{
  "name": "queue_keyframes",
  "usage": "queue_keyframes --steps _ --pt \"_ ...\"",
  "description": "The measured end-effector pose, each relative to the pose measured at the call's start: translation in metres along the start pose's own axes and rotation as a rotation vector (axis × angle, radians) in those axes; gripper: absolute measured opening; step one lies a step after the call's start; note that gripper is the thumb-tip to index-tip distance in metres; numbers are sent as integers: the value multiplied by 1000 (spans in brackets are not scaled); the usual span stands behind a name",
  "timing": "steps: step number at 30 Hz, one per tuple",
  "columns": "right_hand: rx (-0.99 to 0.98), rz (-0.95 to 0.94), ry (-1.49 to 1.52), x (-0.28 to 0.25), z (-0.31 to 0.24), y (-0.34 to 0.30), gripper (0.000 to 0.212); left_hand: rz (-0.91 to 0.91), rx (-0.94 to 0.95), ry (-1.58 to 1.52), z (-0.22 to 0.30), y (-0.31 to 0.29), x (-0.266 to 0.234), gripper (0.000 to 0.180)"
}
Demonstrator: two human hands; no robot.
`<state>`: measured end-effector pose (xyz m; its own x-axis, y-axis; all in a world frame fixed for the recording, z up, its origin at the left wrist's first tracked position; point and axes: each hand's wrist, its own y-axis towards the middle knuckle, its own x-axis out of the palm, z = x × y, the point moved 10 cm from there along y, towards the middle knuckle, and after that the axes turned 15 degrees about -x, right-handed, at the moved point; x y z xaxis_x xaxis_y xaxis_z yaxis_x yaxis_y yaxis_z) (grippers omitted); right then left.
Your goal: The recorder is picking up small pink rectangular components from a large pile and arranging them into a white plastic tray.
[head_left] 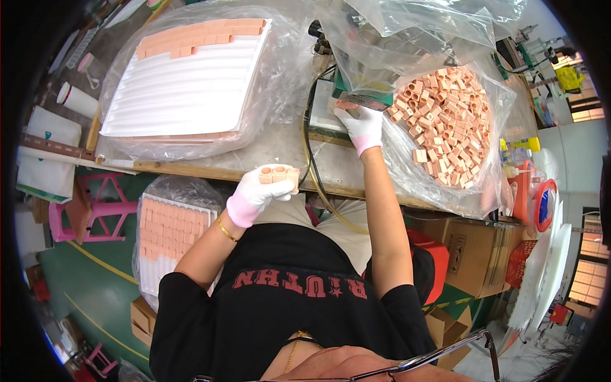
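Observation:
My left hand (264, 191), in a white glove with a pink cuff, is closed round several small peach-coloured blocks (278, 174) with round recesses, held in a row in front of my body at the bench's front edge. My right hand (361, 126), gloved the same way, reaches to the base of a green machine (366, 99) partly draped in clear plastic. Its fingertips close near a peach-coloured surface under the machine's edge and are partly hidden. Right of that hand lies a big heap of loose peach-coloured blocks (445, 121) on clear plastic sheeting.
A white ridged tray (184, 95), with rows of blocks along its far edge, lies on plastic at the left of the bench (280, 143). Below stands another tray (175, 229) of blocks. Black and yellow hoses (307, 137) cross the bench edge. Cardboard boxes (477, 254) stand at the right.

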<state>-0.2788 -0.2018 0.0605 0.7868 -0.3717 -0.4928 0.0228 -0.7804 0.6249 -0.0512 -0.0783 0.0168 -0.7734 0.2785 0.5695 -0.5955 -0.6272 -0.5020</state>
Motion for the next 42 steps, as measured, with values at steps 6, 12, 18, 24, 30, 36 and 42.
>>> queue_keyframes --steps 6,12,18,24,30,36,42 --pt "97 -50 23 0 2 0 20 -57 58 -42 3 11 8 35" --pt "61 -254 84 -1 -42 -14 31 28 129 39 20 14 8 41" --pt "9 -542 258 9 -94 -43 35 -264 122 -114 25 28 31 61" --pt "-27 -545 180 16 -90 -53 34 -284 77 -134 22 37 41 39" --pt "42 -593 298 33 -111 -58 31 -294 137 -107 22 20 24 35" --pt "108 -494 383 28 -110 -65 21 -374 240 -199 13 -5 8 30" --pt "-18 -609 306 29 -117 -52 22 -77 452 35 -15 -115 -107 24"
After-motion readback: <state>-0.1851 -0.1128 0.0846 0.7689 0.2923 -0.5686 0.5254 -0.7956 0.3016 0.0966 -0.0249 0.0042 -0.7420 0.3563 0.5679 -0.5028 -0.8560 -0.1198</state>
